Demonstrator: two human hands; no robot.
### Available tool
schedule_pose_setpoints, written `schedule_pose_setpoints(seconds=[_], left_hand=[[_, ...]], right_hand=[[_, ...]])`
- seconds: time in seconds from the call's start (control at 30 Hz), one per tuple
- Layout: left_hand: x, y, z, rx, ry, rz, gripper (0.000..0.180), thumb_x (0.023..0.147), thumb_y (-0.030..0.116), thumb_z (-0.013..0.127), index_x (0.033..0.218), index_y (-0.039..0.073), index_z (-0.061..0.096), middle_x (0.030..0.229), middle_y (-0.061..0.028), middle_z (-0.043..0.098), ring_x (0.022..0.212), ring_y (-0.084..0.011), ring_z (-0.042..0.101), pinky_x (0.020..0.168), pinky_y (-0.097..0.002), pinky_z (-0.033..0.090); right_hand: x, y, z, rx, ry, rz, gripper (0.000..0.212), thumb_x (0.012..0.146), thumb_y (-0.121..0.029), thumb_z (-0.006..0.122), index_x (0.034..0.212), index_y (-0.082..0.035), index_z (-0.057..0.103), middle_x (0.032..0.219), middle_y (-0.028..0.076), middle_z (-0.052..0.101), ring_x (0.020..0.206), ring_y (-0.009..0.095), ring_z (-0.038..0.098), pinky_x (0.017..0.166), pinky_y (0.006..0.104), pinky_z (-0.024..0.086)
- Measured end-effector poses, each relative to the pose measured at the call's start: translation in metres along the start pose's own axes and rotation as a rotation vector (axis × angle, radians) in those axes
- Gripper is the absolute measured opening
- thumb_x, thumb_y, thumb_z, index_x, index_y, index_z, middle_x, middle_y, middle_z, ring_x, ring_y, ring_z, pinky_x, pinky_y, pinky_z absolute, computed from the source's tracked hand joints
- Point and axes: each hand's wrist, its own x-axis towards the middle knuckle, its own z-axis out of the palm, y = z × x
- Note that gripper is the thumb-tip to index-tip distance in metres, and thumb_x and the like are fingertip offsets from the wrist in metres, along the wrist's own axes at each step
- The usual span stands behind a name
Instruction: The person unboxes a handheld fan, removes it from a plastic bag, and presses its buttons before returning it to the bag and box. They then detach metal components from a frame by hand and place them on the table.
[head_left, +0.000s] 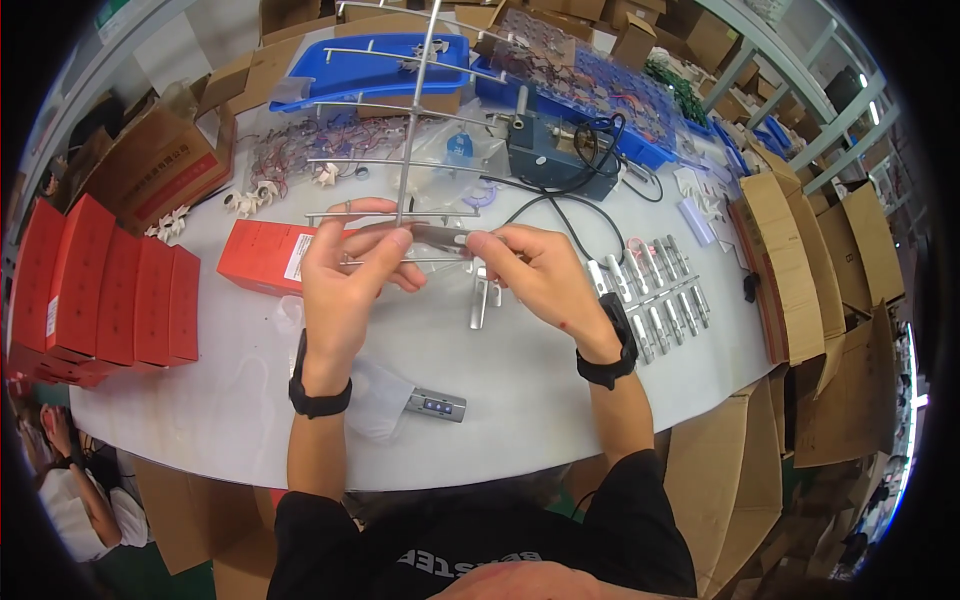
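Note:
Near the table's middle, both hands grip a slim dark-grey piece [438,235], one at each end. My left hand [345,275] pinches its left end between thumb and fingers, its other fingers curled behind. At the right end, the thumb and forefinger of my right hand [535,280] press on it. A metal rack with thin crossbars [411,130] rises just behind, and its lower bars pass by my left fingers. Below my right hand lies a silver elongated part [479,303]. Closer to me, a grey cylinder with a row of small lights [437,404] lies by a clear plastic bag [375,400].
Left of my hands lies a red box [258,255]; more red boxes [110,290] stand at the far left. Several silver parts [655,300] lie in rows at right. Behind are a blue tray [330,62], a cabled dark machine [555,160] and cardboard cartons [780,270].

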Motion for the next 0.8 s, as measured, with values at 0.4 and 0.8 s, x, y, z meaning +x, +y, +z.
schedule_pose_setpoints(seconds=[0.4, 0.8], left_hand=[[-0.002, 0.007, 0.004, -0.053, -0.008, 0.053, 0.030, 0.097, -0.001, 0.056, 0.125, -0.008, 0.046, 0.133, -0.0273, 0.059, 0.070, -0.0250, 0.073, 0.058, -0.0307, 0.062], [-0.006, 0.004, 0.008, -0.123, 0.038, 0.034, 0.031, 0.097, 0.002, 0.060, 0.124, -0.008, 0.048, 0.121, -0.0270, 0.066, 0.070, -0.0242, 0.073, 0.059, -0.0316, 0.062]], right_hand=[[0.012, 0.027, -0.003, 0.134, 0.148, -0.117, 0.016, 0.091, -0.017, 0.073, 0.098, -0.003, 0.073, 0.077, 0.004, 0.062, 0.064, 0.013, 0.057, 0.054, 0.0268, 0.044], [0.012, 0.024, 0.013, -0.346, 0.502, -0.709, 0.016, 0.098, -0.013, 0.065, 0.098, 0.002, 0.071, 0.084, 0.007, 0.064, 0.069, 0.014, 0.058, 0.061, 0.0275, 0.046]])
